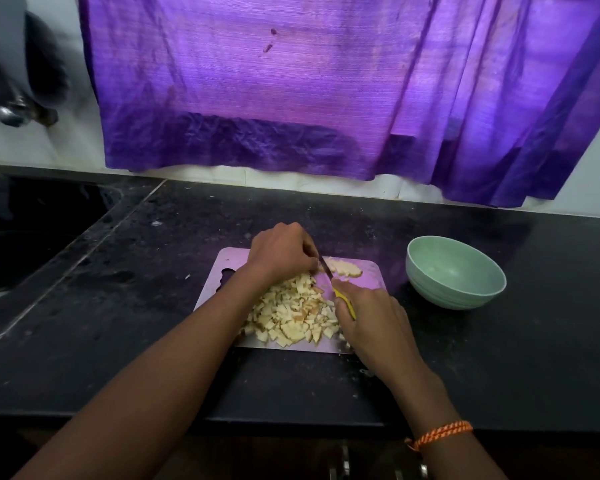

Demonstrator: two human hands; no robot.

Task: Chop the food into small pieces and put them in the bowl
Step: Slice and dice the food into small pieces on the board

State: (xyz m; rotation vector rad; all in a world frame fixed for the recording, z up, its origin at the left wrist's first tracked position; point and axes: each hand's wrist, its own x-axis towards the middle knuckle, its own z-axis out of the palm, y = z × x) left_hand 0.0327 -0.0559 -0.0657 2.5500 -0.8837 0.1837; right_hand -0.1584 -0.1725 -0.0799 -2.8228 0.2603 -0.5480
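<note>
Both bare forearms enter from the bottom of the frame and converge toward centre. Left arm runs diagonally from lower left up to mid-frame; left hand sits palm down, knuckles up, fingers curled under and pressing down at the tips, just left of the blade. Right arm comes in from lower right, orange thread band around the wrist. Right hand is lower and right of the left, back of hand up, fingers wrapped around a yellow knife handle, blade angled up-left toward the left fingertips.
</note>
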